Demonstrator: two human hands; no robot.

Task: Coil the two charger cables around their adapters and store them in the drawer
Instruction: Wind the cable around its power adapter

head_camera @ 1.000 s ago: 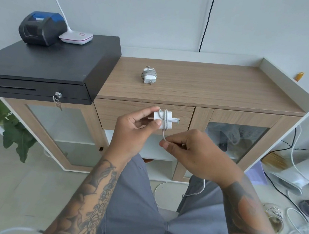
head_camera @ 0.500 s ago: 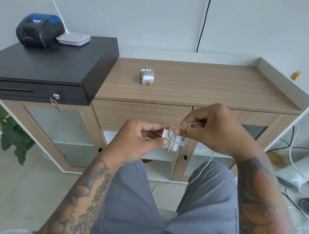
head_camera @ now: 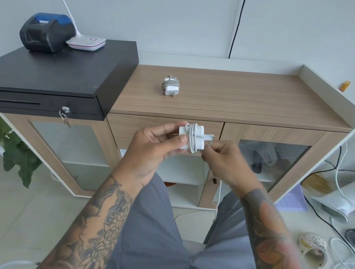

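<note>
My left hand (head_camera: 153, 147) grips a white adapter (head_camera: 199, 136) in front of the cabinet, thumb across its left end. Several turns of white cable (head_camera: 192, 138) wrap its middle. My right hand (head_camera: 226, 159) sits just right of and below the adapter and pinches the cable near the prongs; the loose cable drops behind my right wrist and is mostly hidden. A second white adapter (head_camera: 171, 86) with its cable wound round it lies on the wooden cabinet top (head_camera: 249, 97). The drawer (head_camera: 130, 126) under that top is closed, right behind my hands.
A black cash drawer box (head_camera: 49, 75) with keys sits at the left, carrying a black printer (head_camera: 46, 31) and a white lamp base (head_camera: 86, 42). A plant (head_camera: 12, 149) stands at the lower left. Cables and a white appliance (head_camera: 341, 202) lie on the floor at the right.
My right hand came down from above the adapter to its lower right, laying another turn of cable. Both hands and the adapter rose slightly toward the drawer front.
</note>
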